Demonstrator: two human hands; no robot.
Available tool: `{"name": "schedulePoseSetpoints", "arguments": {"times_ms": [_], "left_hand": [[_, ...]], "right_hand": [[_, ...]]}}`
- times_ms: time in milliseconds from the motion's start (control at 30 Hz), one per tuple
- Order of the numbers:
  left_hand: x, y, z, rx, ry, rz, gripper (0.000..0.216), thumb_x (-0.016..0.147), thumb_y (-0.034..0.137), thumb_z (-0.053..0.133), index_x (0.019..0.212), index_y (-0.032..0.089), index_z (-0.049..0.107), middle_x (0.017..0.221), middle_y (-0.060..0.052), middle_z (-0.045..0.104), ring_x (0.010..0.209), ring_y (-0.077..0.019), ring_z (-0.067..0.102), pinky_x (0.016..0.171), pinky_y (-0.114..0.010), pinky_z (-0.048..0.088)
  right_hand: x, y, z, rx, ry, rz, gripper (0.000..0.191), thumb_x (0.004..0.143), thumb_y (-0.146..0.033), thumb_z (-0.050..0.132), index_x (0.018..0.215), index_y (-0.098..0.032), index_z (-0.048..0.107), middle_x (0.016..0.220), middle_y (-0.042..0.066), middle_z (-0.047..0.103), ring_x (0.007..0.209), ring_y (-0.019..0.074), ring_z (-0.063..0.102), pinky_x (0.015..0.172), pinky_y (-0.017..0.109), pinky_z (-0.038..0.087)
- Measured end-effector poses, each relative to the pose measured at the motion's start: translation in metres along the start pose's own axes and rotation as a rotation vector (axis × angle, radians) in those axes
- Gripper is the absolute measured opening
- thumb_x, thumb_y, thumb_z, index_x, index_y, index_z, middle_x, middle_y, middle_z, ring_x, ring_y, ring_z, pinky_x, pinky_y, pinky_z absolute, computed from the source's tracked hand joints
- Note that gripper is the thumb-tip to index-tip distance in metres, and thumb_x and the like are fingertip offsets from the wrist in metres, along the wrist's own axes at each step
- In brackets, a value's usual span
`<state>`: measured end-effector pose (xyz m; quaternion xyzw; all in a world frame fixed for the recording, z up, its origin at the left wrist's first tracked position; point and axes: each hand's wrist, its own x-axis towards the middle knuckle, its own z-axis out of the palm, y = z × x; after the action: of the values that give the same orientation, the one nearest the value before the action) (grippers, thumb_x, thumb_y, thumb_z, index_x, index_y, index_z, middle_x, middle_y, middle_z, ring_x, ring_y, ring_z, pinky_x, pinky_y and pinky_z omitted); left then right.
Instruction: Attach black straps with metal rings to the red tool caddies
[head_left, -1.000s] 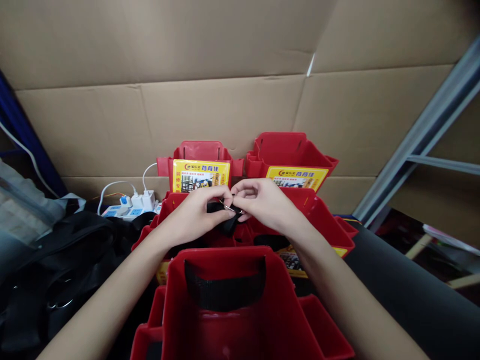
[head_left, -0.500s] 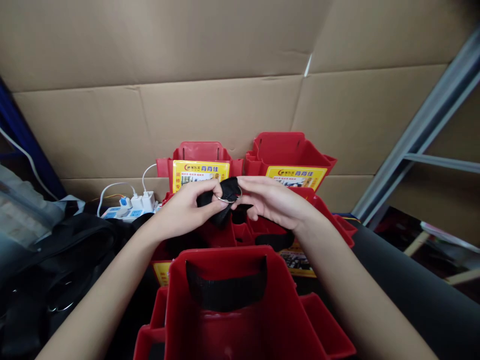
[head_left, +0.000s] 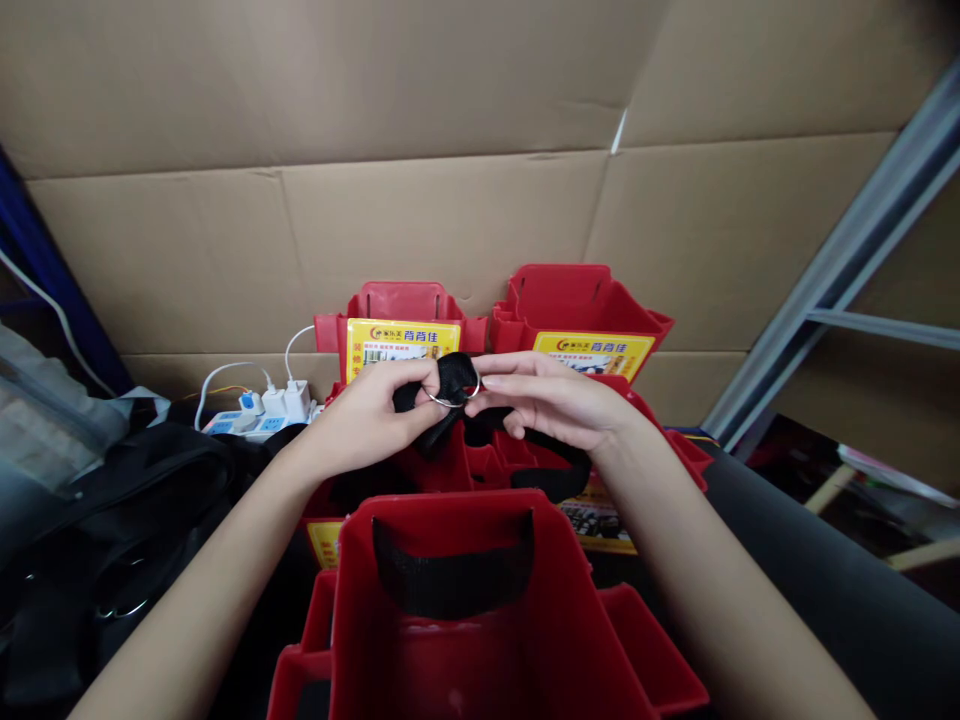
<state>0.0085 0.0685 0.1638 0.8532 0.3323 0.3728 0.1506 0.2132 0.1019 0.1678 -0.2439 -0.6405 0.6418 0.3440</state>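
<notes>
My left hand [head_left: 379, 405] is closed, pinching a black webbing strap [head_left: 455, 375] and a thin metal ring [head_left: 454, 404] between thumb and fingers. The strap loops through the ring. My right hand [head_left: 559, 400] touches the ring's right side with its fingertips, thumb below. More black webbing hangs beneath the right hand. Both hands are above a red plastic tool bucket [head_left: 480, 660] close to me. A black strap [head_left: 454, 585] is threaded through two slots in that bucket's back wall.
Behind stand two more red buckets [head_left: 401, 300] [head_left: 577, 290] with yellow labels. Further red buckets lie under my hands. At left are a power strip [head_left: 255, 425] with plugs and a pile of black straps [head_left: 142, 500]. Cardboard [head_left: 435, 220] covers the back; a metal frame [head_left: 825, 260] rises at right.
The strap loop has turned slightly, and more of the ring shows between the hands. My right index finger has shifted a little along the ring. The buckets stay where they were.
</notes>
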Motion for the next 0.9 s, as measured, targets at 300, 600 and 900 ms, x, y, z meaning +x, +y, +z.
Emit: {"name": "schedulePoseSetpoints", "arguments": {"times_ms": [300,600,900], "left_hand": [[-0.002,0.009,-0.002,-0.153,-0.06,0.042,0.023,0.081,0.022,0.053,0.063,0.017,0.04,0.064,0.003,0.044,0.064,-0.0093,0.043,0.062,-0.022,0.036],[-0.01,0.015,-0.018,0.106,0.041,0.051,0.025,0.08,0.022,0.054,0.061,0.017,0.039,0.06,0.004,0.041,0.059,-0.0079,0.036,0.058,-0.021,0.033],[-0.003,0.011,-0.002,0.054,-0.046,0.022,0.021,0.081,0.021,0.05,0.064,0.017,0.04,0.065,0.004,0.045,0.064,-0.0096,0.04,0.062,-0.023,0.035]], "right_hand": [[0.002,0.002,0.004,-0.02,0.005,-0.082,0.025,0.062,-0.012,0.07,0.086,-0.014,0.069,0.067,0.0,0.066,0.055,0.0064,0.059,0.042,0.012,0.049],[-0.008,-0.016,-0.01,-0.389,0.678,-0.321,0.014,0.068,-0.014,0.058,0.078,-0.013,0.068,0.055,-0.001,0.057,0.047,0.0067,0.053,0.045,0.017,0.051],[-0.002,-0.006,0.019,-0.25,0.355,-0.238,0.015,0.07,-0.027,0.066,0.068,-0.014,0.058,0.054,-0.003,0.053,0.047,0.0054,0.05,0.041,0.015,0.043]]}}
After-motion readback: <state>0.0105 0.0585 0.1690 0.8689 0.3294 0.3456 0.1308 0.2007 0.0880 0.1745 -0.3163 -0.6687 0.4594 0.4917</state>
